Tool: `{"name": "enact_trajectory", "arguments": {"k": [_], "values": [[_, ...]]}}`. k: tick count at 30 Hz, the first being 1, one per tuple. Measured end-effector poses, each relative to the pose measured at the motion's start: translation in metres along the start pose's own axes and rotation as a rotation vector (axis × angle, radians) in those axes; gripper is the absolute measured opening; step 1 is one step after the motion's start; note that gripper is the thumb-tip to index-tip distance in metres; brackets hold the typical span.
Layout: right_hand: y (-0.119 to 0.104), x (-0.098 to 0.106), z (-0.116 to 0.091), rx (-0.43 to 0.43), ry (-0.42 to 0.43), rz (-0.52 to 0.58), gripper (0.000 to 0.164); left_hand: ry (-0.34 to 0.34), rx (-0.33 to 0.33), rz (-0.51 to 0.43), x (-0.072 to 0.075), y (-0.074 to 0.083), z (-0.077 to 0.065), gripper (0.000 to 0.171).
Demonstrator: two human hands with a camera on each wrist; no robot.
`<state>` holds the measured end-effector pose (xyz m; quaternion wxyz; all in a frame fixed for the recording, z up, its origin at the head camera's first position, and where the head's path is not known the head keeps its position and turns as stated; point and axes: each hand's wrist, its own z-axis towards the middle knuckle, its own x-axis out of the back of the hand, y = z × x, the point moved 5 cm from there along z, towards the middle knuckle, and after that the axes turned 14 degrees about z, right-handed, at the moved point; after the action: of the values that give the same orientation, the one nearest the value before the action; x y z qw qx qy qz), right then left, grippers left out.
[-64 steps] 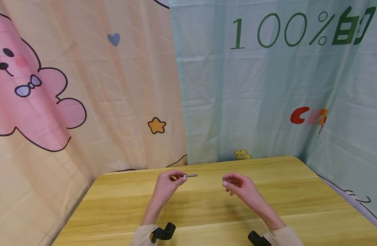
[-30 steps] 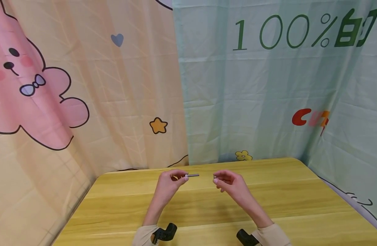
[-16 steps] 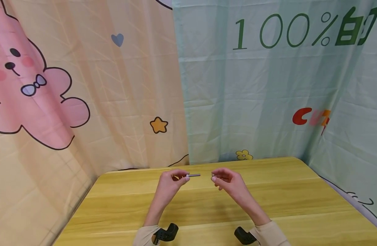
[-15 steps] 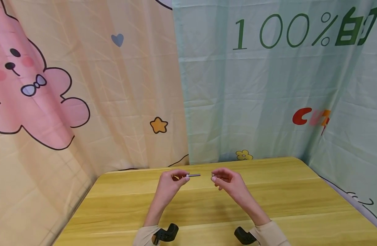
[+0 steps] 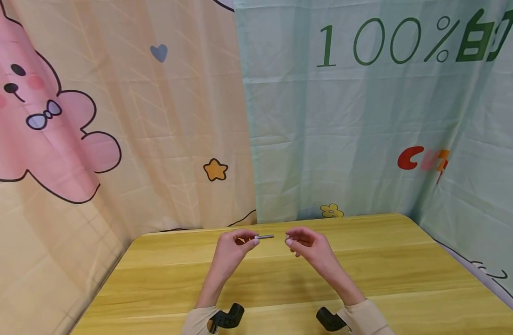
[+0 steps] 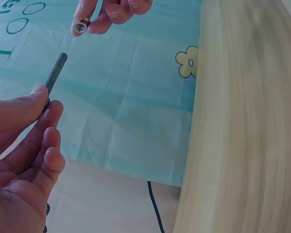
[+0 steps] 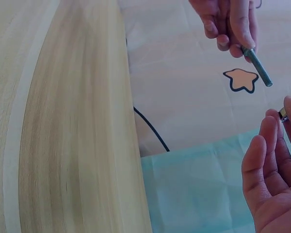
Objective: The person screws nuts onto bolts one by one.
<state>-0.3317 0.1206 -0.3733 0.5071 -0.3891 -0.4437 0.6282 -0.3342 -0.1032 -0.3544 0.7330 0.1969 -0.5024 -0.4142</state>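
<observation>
The left hand [image 5: 232, 247] pinched a grey threaded bolt [image 6: 56, 71], nearly level; the right hand [image 5: 310, 246] pinched a silvery nut [image 6: 80, 26] — near, but apart.

Bolt [image 6: 56, 71] left of nut [image 6: 81, 26], curtains [image 5: 348, 139] behind table [image 5: 277, 284].

Narrow free gap off the tip of the bolt [image 6: 56, 72], then the nut [image 6: 80, 25]. Left hand [image 5: 232, 250] blocks bolt's other end; right hand [image 5: 311, 248] blocks opposite its tip. Free air above bolt; tabletop [image 5: 264, 284] below, curtains [image 5: 277, 139] behind.
</observation>
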Motion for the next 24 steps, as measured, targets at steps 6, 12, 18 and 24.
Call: {"name": "enact_trajectory", "arguments": {"k": [6, 12, 18, 24], "values": [[-0.002, -0.002, 0.001, 0.012, 0.004, 0.0, 0.028, 0.002, -0.012, -0.009, -0.001, 0.004, 0.001, 0.008], [-0.006, -0.004, 0.001, 0.023, -0.013, 0.01, 0.028, -0.003, -0.031, -0.018, -0.003, 0.009, 0.001, 0.009], [-0.008, -0.007, 0.001, 0.039, -0.03, 0.012, 0.028, -0.007, -0.042, -0.019, -0.003, 0.012, 0.0, 0.009], [-0.009, -0.008, 0.0, 0.053, -0.035, 0.019, 0.025, -0.014, -0.064, -0.022, -0.005, 0.016, -0.001, 0.009]]}}
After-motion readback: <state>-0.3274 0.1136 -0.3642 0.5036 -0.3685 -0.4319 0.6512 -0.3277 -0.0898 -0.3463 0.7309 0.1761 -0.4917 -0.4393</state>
